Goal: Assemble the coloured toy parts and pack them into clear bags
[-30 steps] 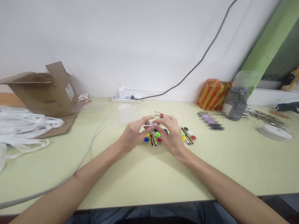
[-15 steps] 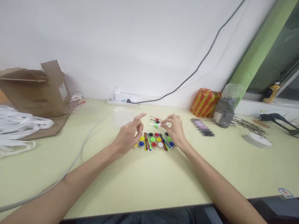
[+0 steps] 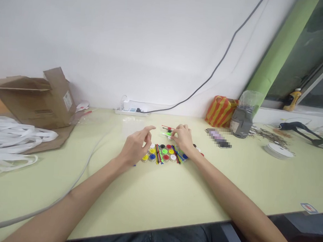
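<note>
My right hand (image 3: 182,137) is closed in a pinch at a small white piece (image 3: 169,138), partly hidden by the fingers. Just beyond its fingertips lie thin pointed strips with round centres, among them a black and red one (image 3: 169,128) and a green one (image 3: 165,133). My left hand (image 3: 138,144) hovers at the left, index finger stretched out and thumb apart, holding nothing visible. Between the wrists sit several round clear pieces with coloured caps, such as a red one (image 3: 166,157) and a blue one (image 3: 152,157). Bundles of coloured pointed strips (image 3: 158,154) lie among them.
A cardboard box (image 3: 36,102) and white straps (image 3: 15,141) occupy the left. A power strip (image 3: 130,112) lies by the wall. On the right are a phone (image 3: 217,137), a striped bag (image 3: 220,111), a grey bag (image 3: 240,122) and a white roll (image 3: 278,150). A grey cable (image 3: 75,183) crosses the left.
My right hand has shifted slightly left and down, bringing the white piece nearer the green strip. My left hand has moved slightly left, uncovering more of the capped pieces.
</note>
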A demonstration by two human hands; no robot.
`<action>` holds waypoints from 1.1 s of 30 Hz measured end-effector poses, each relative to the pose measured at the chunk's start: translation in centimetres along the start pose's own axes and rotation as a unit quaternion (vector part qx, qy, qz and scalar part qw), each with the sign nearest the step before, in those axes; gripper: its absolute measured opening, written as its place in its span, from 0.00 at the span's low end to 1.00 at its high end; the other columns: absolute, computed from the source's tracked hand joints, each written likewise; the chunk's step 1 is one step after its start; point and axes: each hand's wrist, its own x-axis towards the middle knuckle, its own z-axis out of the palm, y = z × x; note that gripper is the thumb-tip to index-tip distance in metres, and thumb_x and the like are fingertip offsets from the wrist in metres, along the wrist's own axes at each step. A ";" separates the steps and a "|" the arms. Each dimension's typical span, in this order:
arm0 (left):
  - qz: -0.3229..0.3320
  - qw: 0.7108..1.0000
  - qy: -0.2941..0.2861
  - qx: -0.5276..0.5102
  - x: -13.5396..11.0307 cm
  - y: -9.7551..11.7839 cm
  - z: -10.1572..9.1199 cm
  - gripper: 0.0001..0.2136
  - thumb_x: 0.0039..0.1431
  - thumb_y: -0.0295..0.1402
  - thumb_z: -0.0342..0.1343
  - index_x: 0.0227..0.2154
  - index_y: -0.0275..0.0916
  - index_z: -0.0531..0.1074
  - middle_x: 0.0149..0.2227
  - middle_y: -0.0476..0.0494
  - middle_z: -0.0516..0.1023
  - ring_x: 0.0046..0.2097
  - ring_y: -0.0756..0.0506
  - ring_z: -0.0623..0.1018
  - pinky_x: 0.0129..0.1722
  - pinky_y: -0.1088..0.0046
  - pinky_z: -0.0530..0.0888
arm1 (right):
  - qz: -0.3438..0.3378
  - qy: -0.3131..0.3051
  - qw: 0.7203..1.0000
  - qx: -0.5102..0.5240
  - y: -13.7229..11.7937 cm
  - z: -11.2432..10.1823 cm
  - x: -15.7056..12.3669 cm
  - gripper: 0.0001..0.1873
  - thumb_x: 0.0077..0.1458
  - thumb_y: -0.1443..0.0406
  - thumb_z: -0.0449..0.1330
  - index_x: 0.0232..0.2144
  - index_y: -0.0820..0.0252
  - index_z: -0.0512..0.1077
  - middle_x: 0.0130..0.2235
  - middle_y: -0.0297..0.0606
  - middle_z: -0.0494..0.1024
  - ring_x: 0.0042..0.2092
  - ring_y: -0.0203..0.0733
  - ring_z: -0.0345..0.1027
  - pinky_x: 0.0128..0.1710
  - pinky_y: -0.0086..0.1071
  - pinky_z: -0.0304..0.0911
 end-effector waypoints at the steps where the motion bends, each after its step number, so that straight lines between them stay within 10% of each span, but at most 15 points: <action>1: -0.002 1.000 0.000 0.006 0.1 -0.3 -0.1 0.17 0.62 0.25 0.47 0.53 0.42 0.66 0.32 0.51 0.74 0.32 0.50 0.73 0.36 0.74 0.68 | 0.002 0.006 1.000 -0.004 -0.1 0.0 0.0 0.03 0.57 0.64 0.66 0.32 0.57 0.78 0.43 0.42 0.72 0.50 0.50 0.57 0.48 0.41 0.52; 9: 0.011 0.978 -0.166 0.126 1.0 -3.7 -1.9 0.10 0.59 0.26 0.46 0.32 0.41 0.72 0.32 0.47 0.78 0.31 0.47 0.74 0.32 0.70 0.63 | -0.076 0.073 0.994 0.034 -2.9 -1.3 -2.6 0.02 0.61 0.67 0.60 0.36 0.56 0.74 0.44 0.42 0.74 0.49 0.50 0.59 0.48 0.41 0.55; 20: -0.007 0.940 -0.335 0.060 1.2 -3.1 -2.5 0.12 0.62 0.43 0.54 0.35 0.41 0.76 0.33 0.47 0.78 0.33 0.46 0.75 0.33 0.71 0.66 | -0.183 0.072 0.976 0.094 -6.1 -1.4 -4.7 0.06 0.62 0.69 0.57 0.38 0.55 0.75 0.43 0.42 0.74 0.51 0.50 0.61 0.50 0.43 0.58; 33: -0.025 0.980 -0.180 0.088 1.0 -4.2 -2.1 0.05 0.64 0.33 0.52 0.42 0.43 0.69 0.37 0.47 0.79 0.37 0.44 0.78 0.35 0.70 0.69 | -0.235 -0.002 0.970 0.069 -10.0 -1.5 -6.3 0.10 0.66 0.66 0.56 0.41 0.55 0.78 0.47 0.43 0.74 0.52 0.49 0.58 0.51 0.42 0.55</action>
